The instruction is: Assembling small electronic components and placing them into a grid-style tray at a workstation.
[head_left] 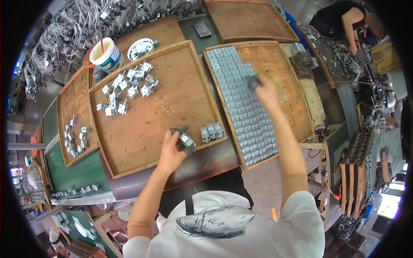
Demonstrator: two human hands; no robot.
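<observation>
My left hand [171,154] is closed around a small boxy metal part [186,139] with a pale face, above the near right corner of a wooden tray [167,107]. Dark covers sit on some of its fingertips. A short row of similar grey metal parts [211,132] stands just right of it. Over a second wooden tray [286,92], my right hand [266,92] reaches to the edge of close-packed rows of grey square blocks [241,107]. Its dark-covered fingers are pinched together at the blocks, and they hide whatever is between them.
Loose metal parts [129,84] lie heaped in the left tray. Behind them stand a white bucket [105,56] with a red stick and a white bowl [140,49] of small pieces. Metal blocks [303,60] sit right of the second tray. Another person [344,21] works at the far right.
</observation>
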